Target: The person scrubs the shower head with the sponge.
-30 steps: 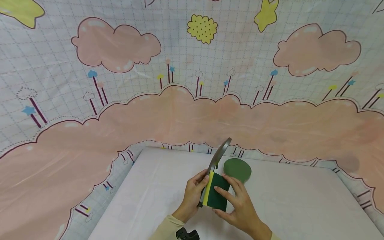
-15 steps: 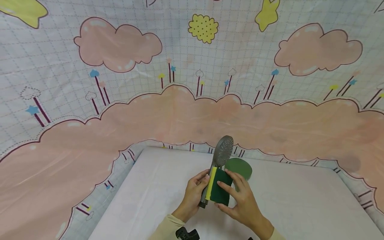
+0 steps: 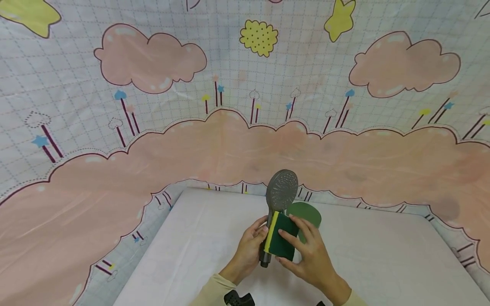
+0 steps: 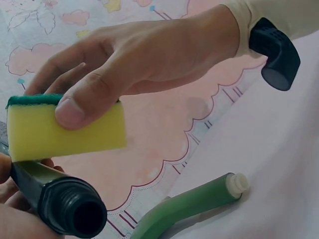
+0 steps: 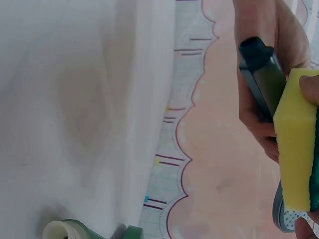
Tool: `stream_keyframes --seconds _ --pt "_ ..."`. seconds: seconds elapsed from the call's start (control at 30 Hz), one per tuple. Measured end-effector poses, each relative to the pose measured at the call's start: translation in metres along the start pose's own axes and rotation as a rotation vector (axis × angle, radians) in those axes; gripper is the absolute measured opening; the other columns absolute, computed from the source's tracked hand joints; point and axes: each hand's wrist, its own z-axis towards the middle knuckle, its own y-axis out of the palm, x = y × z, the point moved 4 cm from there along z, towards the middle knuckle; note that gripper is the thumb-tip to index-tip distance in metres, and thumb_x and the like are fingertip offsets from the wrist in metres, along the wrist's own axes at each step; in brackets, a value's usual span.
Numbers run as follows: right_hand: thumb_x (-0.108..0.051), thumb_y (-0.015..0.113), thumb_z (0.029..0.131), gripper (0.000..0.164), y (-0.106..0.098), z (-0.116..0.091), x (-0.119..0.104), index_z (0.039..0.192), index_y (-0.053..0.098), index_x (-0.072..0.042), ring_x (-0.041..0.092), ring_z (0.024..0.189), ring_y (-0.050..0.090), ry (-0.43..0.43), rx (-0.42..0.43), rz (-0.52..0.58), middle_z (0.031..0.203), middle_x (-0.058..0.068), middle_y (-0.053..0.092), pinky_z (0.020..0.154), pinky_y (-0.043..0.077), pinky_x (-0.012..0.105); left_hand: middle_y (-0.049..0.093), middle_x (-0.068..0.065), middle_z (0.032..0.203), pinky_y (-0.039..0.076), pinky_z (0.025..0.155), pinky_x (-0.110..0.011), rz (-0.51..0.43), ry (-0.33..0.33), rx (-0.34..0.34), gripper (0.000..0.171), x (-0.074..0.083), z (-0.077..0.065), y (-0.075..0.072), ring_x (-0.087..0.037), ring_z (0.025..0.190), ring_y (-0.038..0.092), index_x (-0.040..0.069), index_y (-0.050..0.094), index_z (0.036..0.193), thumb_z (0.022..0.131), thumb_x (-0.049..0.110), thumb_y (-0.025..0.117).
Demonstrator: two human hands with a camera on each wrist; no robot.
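Note:
A grey shower head (image 3: pixel 282 191) is held raised by my left hand (image 3: pixel 249 246), which grips its handle. The perforated face of the head is turned toward the head view, and the threaded handle end (image 4: pixel 82 211) points at the left wrist camera. My right hand (image 3: pixel 308 255) pinches a sponge (image 3: pixel 285 240) between thumb and fingers, its yellow side against the handle and its dark green scouring side outward. In the right wrist view the yellow foam (image 5: pixel 296 134) covers part of the handle.
A second, green shower head (image 3: pixel 308 214) lies on the white table (image 3: pixel 191 238) behind the right hand; its pale threaded end (image 4: pixel 239 184) shows in the left wrist view. A patterned cloth (image 3: pixel 229 148) hangs behind the table. Dark camera mounts (image 3: pixel 239 298) sit on the wrists.
The grey shower head has turned from edge-on to show its perforated face, becoming more upright. The sponge and right hand have shifted slightly up and right. The green shower head has stayed put.

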Motion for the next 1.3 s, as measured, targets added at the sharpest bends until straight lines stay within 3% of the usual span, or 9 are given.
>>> stream_keyframes --seconds 0.27,0.53,1.03,1.3 --pt "-0.064 0.07 0.079 0.058 0.005 -0.009 -0.011 0.125 0.067 -0.028 0.03 0.128 0.044 -0.018 -0.031 0.023 0.142 0.014 0.052 0.094 0.048 0.057 0.045 -0.017 0.148 0.044 0.109 -0.038 -0.02 0.007 0.026 0.055 -0.001 0.002 -0.003 -0.023 0.133 0.05 0.007 0.026 0.154 0.107 0.031 0.038" --pt "-0.062 0.073 0.077 0.059 0.005 -0.012 -0.018 0.126 0.066 -0.03 0.029 0.129 0.044 -0.052 -0.029 0.023 0.143 0.012 0.052 0.094 0.048 0.054 0.062 -0.003 0.126 0.053 0.094 -0.03 -0.043 0.013 0.049 0.059 -0.001 0.004 -0.003 -0.014 0.112 0.061 0.008 0.038 0.149 0.101 0.037 0.053" --pt "-0.061 0.073 0.079 0.057 0.001 0.0 -0.003 0.124 0.067 -0.027 0.033 0.126 0.048 -0.015 0.022 0.01 0.143 0.014 0.052 0.091 0.049 0.06 0.051 -0.016 0.143 0.054 0.094 -0.031 -0.029 -0.004 0.082 0.061 -0.001 0.002 -0.002 -0.017 0.114 0.063 0.004 0.036 0.151 0.1 0.033 0.055" --pt "-0.057 0.078 0.075 0.06 0.003 -0.004 -0.003 0.125 0.067 -0.026 0.032 0.127 0.046 -0.003 0.02 0.038 0.144 0.014 0.05 0.094 0.046 0.058 0.051 -0.014 0.144 0.051 0.1 -0.035 -0.027 0.002 0.096 0.062 -0.002 0.006 -0.005 -0.019 0.122 0.059 0.005 0.038 0.15 0.099 0.035 0.057"
